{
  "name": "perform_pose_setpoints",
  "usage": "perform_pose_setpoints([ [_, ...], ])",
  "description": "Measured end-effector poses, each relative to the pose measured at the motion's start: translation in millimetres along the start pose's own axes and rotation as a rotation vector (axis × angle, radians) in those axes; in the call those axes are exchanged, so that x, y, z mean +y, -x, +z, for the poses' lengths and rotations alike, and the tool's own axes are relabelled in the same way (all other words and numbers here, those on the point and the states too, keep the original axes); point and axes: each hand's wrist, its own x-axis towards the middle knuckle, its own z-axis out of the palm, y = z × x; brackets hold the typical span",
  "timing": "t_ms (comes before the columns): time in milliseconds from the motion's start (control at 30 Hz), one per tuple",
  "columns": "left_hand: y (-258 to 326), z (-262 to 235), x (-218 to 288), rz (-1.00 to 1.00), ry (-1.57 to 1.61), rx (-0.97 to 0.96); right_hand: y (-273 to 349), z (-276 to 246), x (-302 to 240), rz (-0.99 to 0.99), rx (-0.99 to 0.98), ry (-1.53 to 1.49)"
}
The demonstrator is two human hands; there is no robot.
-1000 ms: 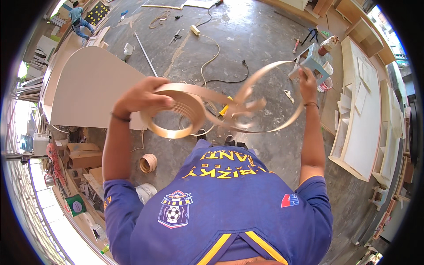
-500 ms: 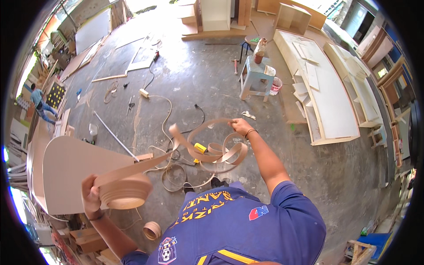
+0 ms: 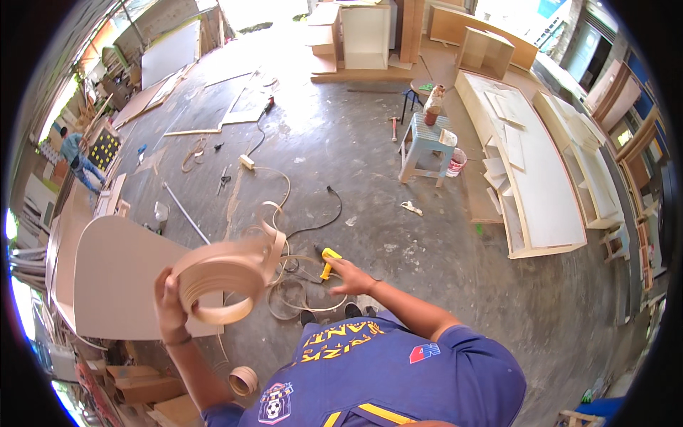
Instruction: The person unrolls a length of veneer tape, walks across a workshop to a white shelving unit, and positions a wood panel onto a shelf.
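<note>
My left hand point(image 3: 171, 304) grips the near side of a wide roll of beige edge banding point(image 3: 213, 257), held up tilted over the left side. Its fingers wrap over the rim and the roll is slightly blurred. From the roll's right side, loose turns of the strip point(image 3: 274, 245) curl up and outward. My right hand point(image 3: 348, 277) is off the strip, fingers stretched and apart, holding nothing. Just beyond its fingertips in the picture, a yellow pistol-shaped power tool point(image 3: 329, 262) lies on the floor. Behind the roll stands a large curved beige panel point(image 3: 117, 277).
A smaller roll of banding point(image 3: 243, 381) sits low left. Cords and a white power strip point(image 3: 247, 162) cross the floor. A stool point(image 3: 427, 146) bears containers. Long cabinet carcasses point(image 3: 541, 185) lie at right. Another person point(image 3: 78, 160) stands far left.
My right hand let go of the strip and came down nearer my body. The long loose loops have drawn in beside the roll, which my left hand moved right and up.
</note>
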Motion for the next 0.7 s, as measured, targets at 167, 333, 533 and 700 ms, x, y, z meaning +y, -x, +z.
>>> perform_pose_setpoints([
  [167,-5,44,16,0.003,-0.086,-0.458,-71,-9,-109,-0.295,0.088,-0.362],
  [333,-2,60,24,0.008,-0.105,-0.642,-102,19,-57,0.060,-0.001,-1.211],
  [533,8,25,3,-0.121,-0.250,-0.497,-79,-61,-115,0.243,-0.066,-0.753],
  [700,26,-49,-27,-0.190,-0.516,-0.326,-82,-161,-33,0.232,0.379,-0.433],
])
